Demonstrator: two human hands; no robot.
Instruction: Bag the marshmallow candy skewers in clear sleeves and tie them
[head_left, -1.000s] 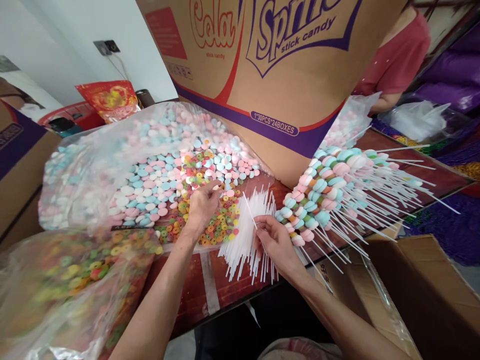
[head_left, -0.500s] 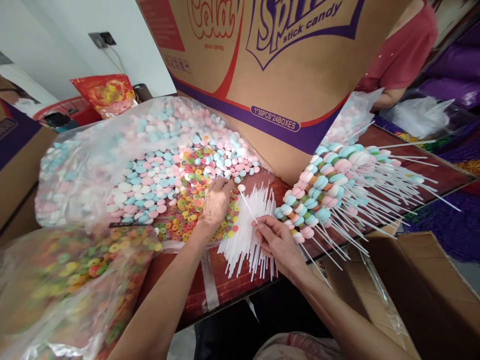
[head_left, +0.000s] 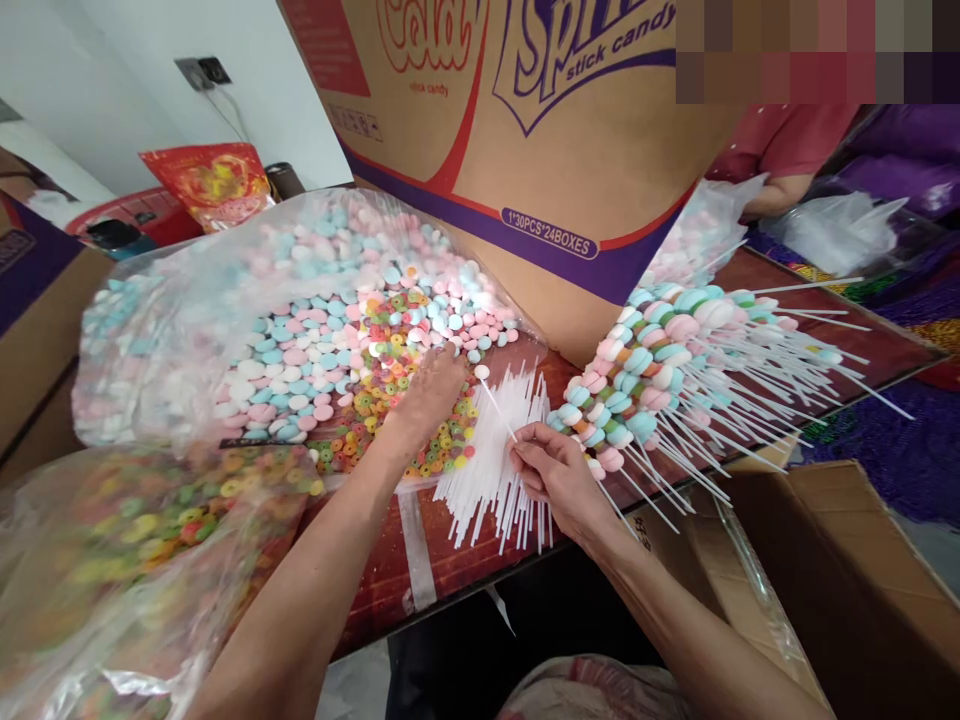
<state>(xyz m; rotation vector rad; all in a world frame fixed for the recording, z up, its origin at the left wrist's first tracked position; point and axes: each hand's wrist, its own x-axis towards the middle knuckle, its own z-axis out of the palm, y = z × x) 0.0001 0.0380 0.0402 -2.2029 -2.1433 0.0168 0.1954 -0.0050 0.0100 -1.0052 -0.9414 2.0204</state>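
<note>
My right hand (head_left: pixel 553 470) pinches a thin white stick (head_left: pixel 496 408) that carries one pale candy (head_left: pixel 481 372) at its far tip. It hovers over a fan of loose white sticks (head_left: pixel 499 470) on the red table. My left hand (head_left: pixel 431 390) reaches into the open bag of pink, blue and white round candies (head_left: pixel 300 360), fingers curled down among them and the coloured ring candies (head_left: pixel 375 405). What the fingers hold is hidden. To the right lies a pile of finished candy skewers (head_left: pixel 660 370).
A large cardboard stick-candy box (head_left: pixel 525 150) stands right behind the candies. A second clear bag of ring candies (head_left: pixel 142 540) lies at front left. An open carton (head_left: pixel 825 580) sits below the table's right edge. Another person in a red top (head_left: pixel 780 150) works at the far right.
My left hand moved right from the ring candies toward the pink and blue ones. A candy now sits on the tip of the stick in my right hand.
</note>
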